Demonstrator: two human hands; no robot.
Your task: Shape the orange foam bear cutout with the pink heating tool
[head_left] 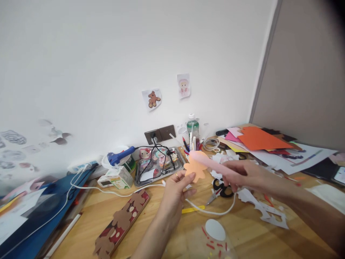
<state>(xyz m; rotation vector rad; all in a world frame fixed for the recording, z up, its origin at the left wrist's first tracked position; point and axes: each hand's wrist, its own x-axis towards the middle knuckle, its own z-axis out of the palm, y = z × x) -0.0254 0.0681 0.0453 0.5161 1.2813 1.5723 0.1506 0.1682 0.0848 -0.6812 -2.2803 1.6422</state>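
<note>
**Q.** What is shown as the setting?
**A.** A white wall (107,54) is seen behind a wooden desk (90,216). The clock is centred on the orange cutout (196,172), with twelve set toward the wall. A bottle (192,124) is found at twelve, a metal tray (136,176) at nine, black-handled scissors (225,191) at four and a white oval piece (215,230) at five.

**Q.** How are the hands disposed?
**A.** The lobed cutout is pinched near its eight o'clock edge between the thumb and fingers of the left hand (176,190) and appears to be raised above the desk. A pink wand-like tool (215,164) is clasped by the curled fingers of the right hand (238,176), at three. Its rounded end is directed toward ten and overlaps the cutout's upper part; whether contact is made cannot be told.

**Q.** How may the cutout be expected to handle?
**A.** It is judged light, thin and flexible, easily bent or creased if its narrow lobes are pressed. A gentle, flat pinch at one edge is advised, so that the face is left uncovered. The tool is judged smooth and rigid, best grasped around its shaft.
</note>
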